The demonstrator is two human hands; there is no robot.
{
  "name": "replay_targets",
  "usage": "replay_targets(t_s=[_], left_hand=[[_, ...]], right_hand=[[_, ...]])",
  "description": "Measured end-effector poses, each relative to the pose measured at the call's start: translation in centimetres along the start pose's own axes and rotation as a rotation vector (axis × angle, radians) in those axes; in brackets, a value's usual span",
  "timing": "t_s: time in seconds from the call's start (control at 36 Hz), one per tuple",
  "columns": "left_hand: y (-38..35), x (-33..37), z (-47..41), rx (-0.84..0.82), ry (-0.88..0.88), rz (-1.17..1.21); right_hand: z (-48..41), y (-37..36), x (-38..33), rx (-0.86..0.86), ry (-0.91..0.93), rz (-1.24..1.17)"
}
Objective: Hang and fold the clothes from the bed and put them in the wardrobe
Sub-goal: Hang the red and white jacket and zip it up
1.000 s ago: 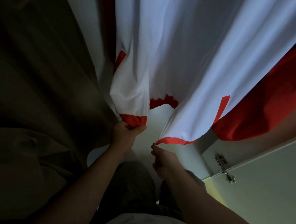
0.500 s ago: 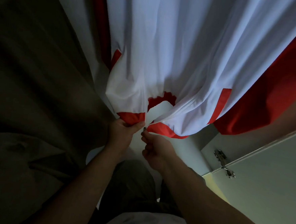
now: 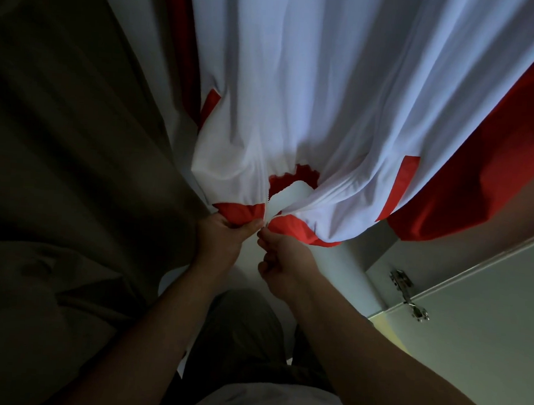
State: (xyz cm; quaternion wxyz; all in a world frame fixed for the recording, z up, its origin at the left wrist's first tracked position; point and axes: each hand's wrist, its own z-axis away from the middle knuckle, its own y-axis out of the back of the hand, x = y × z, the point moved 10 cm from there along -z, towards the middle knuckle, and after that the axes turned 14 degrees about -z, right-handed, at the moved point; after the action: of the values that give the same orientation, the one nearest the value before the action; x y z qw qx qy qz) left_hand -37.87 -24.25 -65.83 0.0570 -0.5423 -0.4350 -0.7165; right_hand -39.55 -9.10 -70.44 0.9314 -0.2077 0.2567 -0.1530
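Head view: gripping the red hem of the white jacket (image 3: pixel 330 96) with the left hand (image 3: pixel 218 241), pinching its other front edge with the right hand (image 3: pixel 284 257). Seemingly hung inside the wardrobe (image 3: pixel 487 338) already; not yet fastened shut, with nothing visible of the bed.

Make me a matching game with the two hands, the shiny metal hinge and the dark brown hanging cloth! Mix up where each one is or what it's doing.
Things:
1. left hand
2. right hand
3. shiny metal hinge
4. dark brown hanging cloth

Places or states:
A. at the edge of the pale door, lower right
B. pinches the hem edge of the white, red-trimmed garment with its fingertips
C. hangs at the far left
D. grips a bunched red hem band in its fist

Pairs: 1-D, 2-B, 3-A, 4-C
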Motion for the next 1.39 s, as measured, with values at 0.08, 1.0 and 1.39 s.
replay_targets(t_s=[0.08,1.0,1.39], left_hand=[[0.4,0.3,0.0,0.043,-0.003,-0.022],[-0.3,-1.5,-0.3,0.056,0.057,-0.034],[-0.1,-1.0,-0.1,0.084,0.022,-0.085]], right_hand=[[-0.1,0.2,-0.1,0.027,0.007,0.012],[-0.7,0.9,0.5,0.077,0.009,0.047],[-0.8,0.8,0.5,0.072,0.032,0.068]])
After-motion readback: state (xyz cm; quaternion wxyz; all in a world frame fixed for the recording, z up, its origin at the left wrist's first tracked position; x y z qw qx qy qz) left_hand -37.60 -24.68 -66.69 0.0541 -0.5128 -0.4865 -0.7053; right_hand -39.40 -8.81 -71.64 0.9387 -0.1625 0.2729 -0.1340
